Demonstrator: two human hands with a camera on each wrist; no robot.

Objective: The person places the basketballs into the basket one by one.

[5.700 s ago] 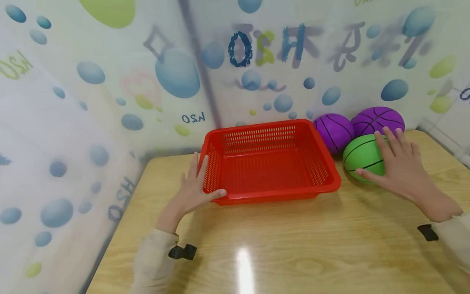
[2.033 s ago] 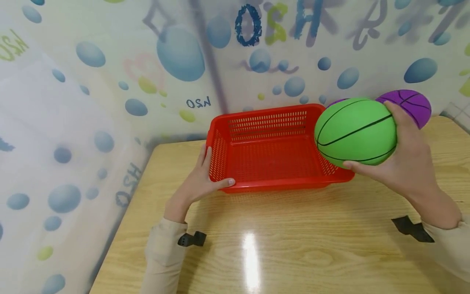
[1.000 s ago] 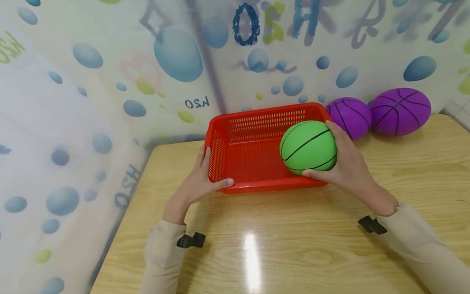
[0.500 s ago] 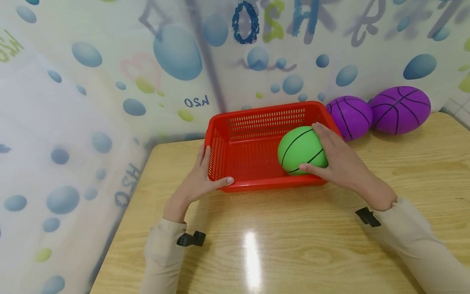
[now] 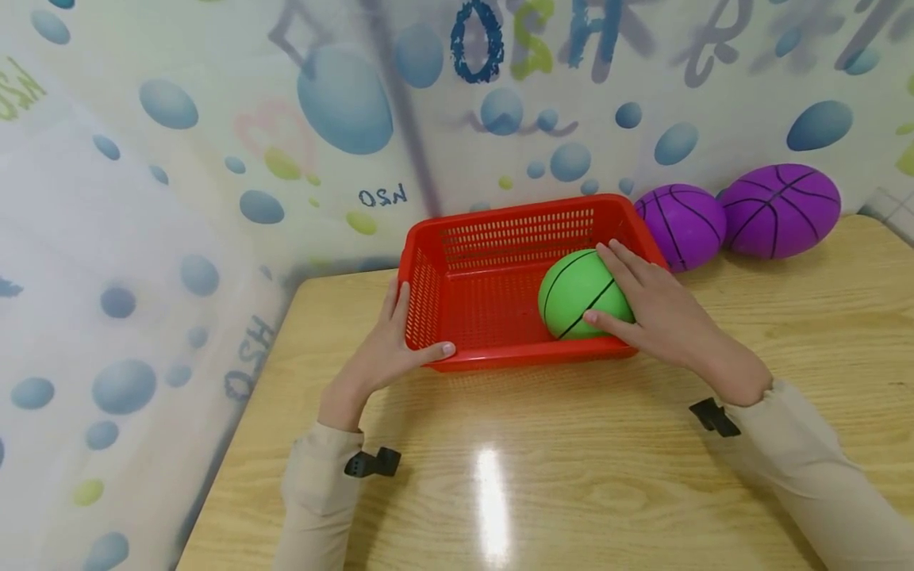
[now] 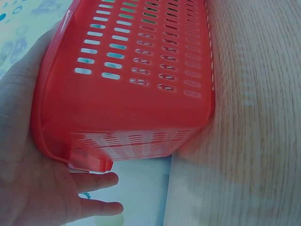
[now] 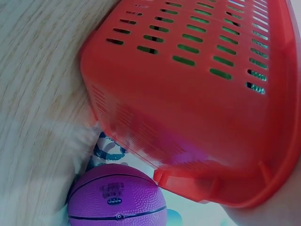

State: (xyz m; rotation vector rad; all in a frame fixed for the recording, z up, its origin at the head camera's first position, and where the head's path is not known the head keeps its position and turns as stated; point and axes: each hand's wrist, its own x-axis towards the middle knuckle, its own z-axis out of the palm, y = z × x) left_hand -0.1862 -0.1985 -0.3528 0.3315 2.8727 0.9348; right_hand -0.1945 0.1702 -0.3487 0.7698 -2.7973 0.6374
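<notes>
Touching one red basket (image 5: 487, 313) and one green ball (image 5: 574, 297) — two straight-fingered hands (image 5: 373, 357) (image 5: 667, 317) — near two purple balls (image 5: 685, 228) (image 5: 783, 212).

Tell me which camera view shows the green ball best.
The head view: most of the green ball is in plain sight inside the red basket. The right wrist view gives only green glimpses through the basket's slots; the left wrist view, just a few greenish slots.

The basket (image 5: 507, 356) is showing red, the ball (image 5: 577, 297) inside at three o'clock is showing black-lined green, the balls (image 5: 684, 228) at two o'clock black-lined purple.
</notes>
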